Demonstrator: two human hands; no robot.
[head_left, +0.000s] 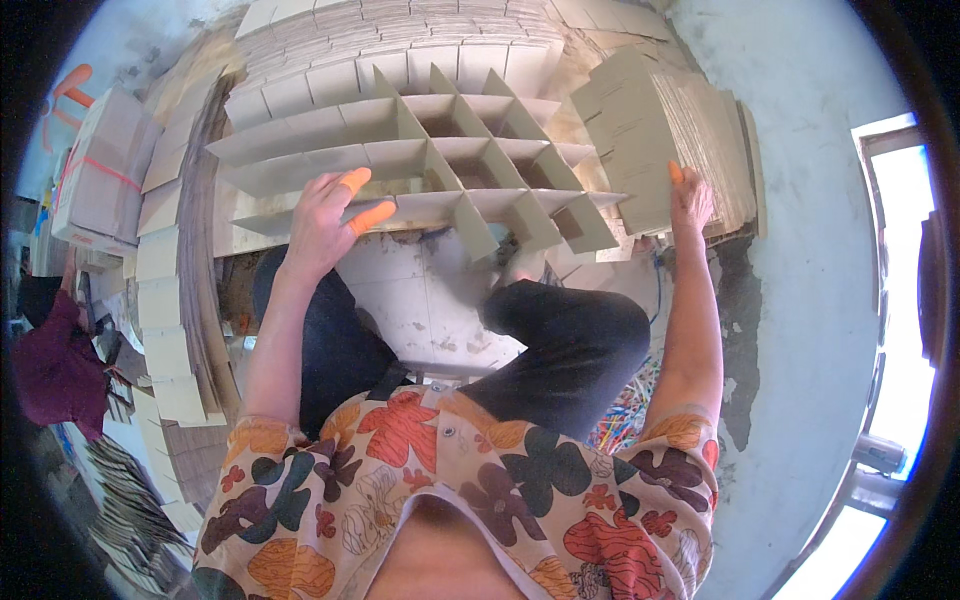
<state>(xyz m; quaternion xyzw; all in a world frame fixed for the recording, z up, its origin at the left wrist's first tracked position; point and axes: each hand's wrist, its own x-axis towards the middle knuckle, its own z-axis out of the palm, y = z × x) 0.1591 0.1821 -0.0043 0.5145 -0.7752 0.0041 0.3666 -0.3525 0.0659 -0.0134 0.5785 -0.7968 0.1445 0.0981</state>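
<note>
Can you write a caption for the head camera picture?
Left hand rests on a cardboard divider grid; right hand touches a stack of slotted strips.

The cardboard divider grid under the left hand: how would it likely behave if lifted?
The cardboard divider grid probably weighs little, being thin slotted strips. It may skew or fold, since only slots join them. The left hand, with orange fingertip covers, likely grips it without slipping.

The cardboard divider grid (440, 165) lies before the person's knees; a strip stack (665, 140) stands to its right, flat stacks (400, 30) behind it.
</note>
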